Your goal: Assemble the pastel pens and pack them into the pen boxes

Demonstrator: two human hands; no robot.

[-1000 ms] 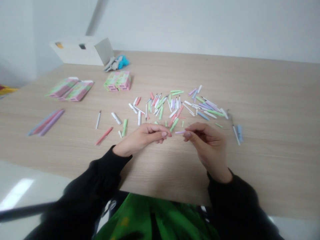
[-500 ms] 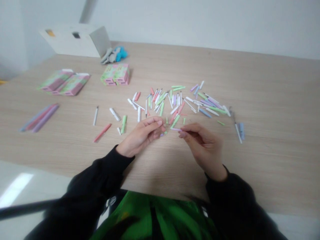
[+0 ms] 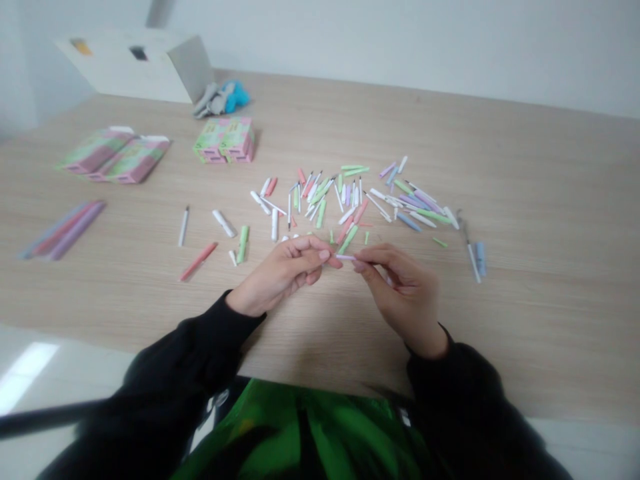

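Note:
A thin pale purple stick (image 3: 345, 257) is pinched between the thumb and index finger of my right hand (image 3: 403, 287), lying nearly level and pointing left. Its left end meets the fingertips of my left hand (image 3: 295, 270). The left thumb and fingers are drawn together; whether they hold some small part there is too blurred to tell. Just beyond the hands lie a green pen barrel (image 3: 349, 239) and a red one (image 3: 345, 230). Small green plugs (image 3: 367, 237) rest close by.
Many pen parts (image 3: 320, 193) are scattered behind my hands. To the left lie a red pen (image 3: 199, 261), a green cap (image 3: 243, 244) and several long coloured barrels (image 3: 65, 230). Pink-green boxes (image 3: 225, 140), a crumpled glove (image 3: 220, 99) and a white carton (image 3: 145, 67) stand farther back.
My hands have come together, so the purple stick's left end now reaches the left fingertips. The left fingers have stretched slightly to the right. The whole view has shifted a little.

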